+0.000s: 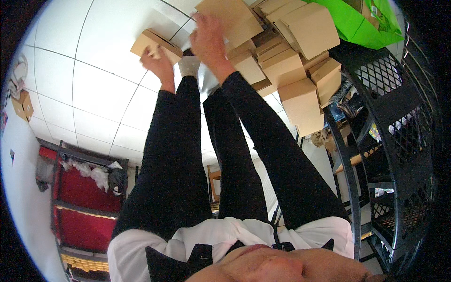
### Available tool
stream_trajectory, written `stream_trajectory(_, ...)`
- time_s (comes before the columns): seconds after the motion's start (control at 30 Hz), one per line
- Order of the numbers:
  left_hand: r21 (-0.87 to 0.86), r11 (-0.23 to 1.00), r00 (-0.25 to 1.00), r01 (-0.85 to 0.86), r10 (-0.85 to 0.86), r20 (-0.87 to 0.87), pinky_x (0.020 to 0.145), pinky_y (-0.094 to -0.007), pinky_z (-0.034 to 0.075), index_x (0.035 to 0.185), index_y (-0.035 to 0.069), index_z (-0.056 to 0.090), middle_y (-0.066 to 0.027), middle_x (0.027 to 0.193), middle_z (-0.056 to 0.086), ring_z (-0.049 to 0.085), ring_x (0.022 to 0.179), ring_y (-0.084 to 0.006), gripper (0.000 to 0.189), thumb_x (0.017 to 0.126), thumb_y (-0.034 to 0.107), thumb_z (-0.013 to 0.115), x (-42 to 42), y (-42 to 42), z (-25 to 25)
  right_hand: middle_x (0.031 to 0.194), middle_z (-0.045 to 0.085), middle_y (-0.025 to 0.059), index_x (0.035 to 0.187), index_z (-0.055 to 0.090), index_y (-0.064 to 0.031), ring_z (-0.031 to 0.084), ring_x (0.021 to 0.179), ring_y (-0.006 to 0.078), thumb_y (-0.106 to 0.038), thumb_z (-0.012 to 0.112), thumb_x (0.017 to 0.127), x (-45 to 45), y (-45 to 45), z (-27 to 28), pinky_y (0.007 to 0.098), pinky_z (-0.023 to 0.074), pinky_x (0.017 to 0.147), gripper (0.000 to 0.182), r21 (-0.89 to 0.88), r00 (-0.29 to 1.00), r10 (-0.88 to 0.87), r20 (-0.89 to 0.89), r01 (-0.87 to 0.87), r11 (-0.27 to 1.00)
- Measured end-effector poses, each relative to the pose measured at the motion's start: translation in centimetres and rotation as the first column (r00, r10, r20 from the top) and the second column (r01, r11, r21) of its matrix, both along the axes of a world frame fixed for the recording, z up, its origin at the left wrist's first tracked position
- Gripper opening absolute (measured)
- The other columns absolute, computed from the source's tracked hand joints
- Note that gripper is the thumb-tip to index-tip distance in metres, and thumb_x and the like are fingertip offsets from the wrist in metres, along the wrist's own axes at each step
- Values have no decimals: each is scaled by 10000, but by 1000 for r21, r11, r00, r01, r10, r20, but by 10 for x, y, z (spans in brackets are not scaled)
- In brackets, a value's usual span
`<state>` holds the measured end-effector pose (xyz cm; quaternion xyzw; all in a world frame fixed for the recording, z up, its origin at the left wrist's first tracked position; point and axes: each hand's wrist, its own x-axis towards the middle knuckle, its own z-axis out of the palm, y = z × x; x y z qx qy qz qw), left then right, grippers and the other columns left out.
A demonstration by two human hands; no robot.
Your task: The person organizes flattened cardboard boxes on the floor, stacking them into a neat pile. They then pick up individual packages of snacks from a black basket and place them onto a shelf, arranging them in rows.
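Observation:
At the upper left, my left hand (158, 65) is at a small brown cardboard box (165, 47); its blurred fingers overlap the box's face, and whether they grip it is unclear. To its right, my right hand (209, 40) has bent, blurred fingers beside and partly over a larger cardboard box (232, 21) at the top. Its hold, if any, cannot be told. A grey-beige sock or shoe (189, 66) shows between my hands, below the small box. Several more cardboard boxes (283, 67) lie piled to the right of my right hand.
A bright green bag (356, 28) stands at the upper right above black plastic lattice crates (380, 77). White floor tiles (102, 77) spread to the left. A dark rack with red panels (88, 190) stands lower left; another small box (23, 105) sits at the far left.

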<state>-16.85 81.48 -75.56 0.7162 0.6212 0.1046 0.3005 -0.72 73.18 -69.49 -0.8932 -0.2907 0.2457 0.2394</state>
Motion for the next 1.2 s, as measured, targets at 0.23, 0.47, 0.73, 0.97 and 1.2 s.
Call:
stream_trajectory(0.23, -685, 628, 900, -371, 426, -96, 990, -526, 318, 1373, -51, 266, -232, 1401, 330, 401, 1222, -347, 853, 824, 486, 636, -58, 48, -20, 1223, 495, 225, 1280, 420, 14, 445, 1176, 392, -220, 660, 812, -83, 13, -65, 441, 373, 1007, 576, 28, 899, -63, -434, 83, 996)
stream_trajectory(0.47, -836, 546, 913, -57, 368, 178, 974, -502, 342, 1378, 21, 218, -172, 1284, 451, 413, 1214, -297, 873, 778, 397, 730, -2, 65, -13, 1279, 482, 228, 1328, 396, -5, 460, 1198, 362, -198, 658, 815, -67, 19, -84, 413, 382, 1004, 608, 77, 824, -91, -559, 160, 984)
stream_trajectory(0.73, -582, 731, 902, 357, -107, 418, 886, -349, 471, 1364, -11, 306, -232, 1173, 552, 570, 1060, -271, 839, 768, 376, 752, 115, 125, 44, 1302, 458, 204, 1351, 369, -18, 521, 1159, 315, -204, 633, 851, -9, 35, -14, 394, 422, 966, 596, 231, 761, -297, -576, 500, 834)
stream_trajectory(0.97, -609, 488, 778, 625, -331, 534, 919, -342, 476, 1366, -2, 336, -161, 1264, 513, 544, 1120, -221, 691, 887, 415, 609, 204, 115, 103, 1340, 368, 215, 1357, 362, -46, 419, 1234, 362, -262, 692, 808, 30, -23, 75, 442, 390, 1002, 676, 228, 614, -482, -625, 734, 640)
stream_trajectory(1.2, -876, 292, 910, 384, 42, 413, 938, -335, 471, 1371, -9, 312, -171, 1254, 507, 544, 1115, -240, 704, 949, 554, 361, 176, 28, 124, 1422, 248, 201, 1369, 418, -142, 326, 1303, 389, -369, 641, 852, 20, -51, 140, 444, 337, 1050, 607, 337, 780, -437, -449, 600, 725)
